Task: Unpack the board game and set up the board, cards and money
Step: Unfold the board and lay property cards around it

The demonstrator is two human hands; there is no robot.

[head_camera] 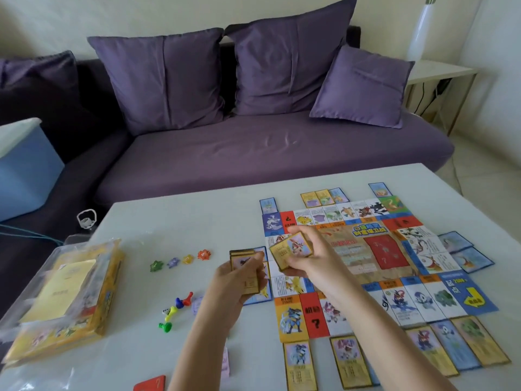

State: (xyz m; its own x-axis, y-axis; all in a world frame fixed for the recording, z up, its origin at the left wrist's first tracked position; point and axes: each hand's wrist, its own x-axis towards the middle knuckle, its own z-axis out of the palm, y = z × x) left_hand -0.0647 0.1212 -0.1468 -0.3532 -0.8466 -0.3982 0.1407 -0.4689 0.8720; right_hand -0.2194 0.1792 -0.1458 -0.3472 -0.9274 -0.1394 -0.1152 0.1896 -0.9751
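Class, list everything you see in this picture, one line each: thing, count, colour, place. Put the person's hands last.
table: one, white, foreground
board: one, many-coloured, table's right half
laid-out cards: a dozen or more, gold and blue, around the board
star tokens: four, green, purple, yellow, orange, left of the board
pawns: four, red, blue, yellow, green, table, beside the left wrist
game box: one, yellow, in clear wrap, table's left edge
sofa: one, purple, behind the table
cushions: at least three, purple, on the sofa
storage box: one, blue with white lid, far left
vase: one, white, top right corner
left hand: one, holds a card stack at the board's left edge
right hand: one, pinches gold cards over the board
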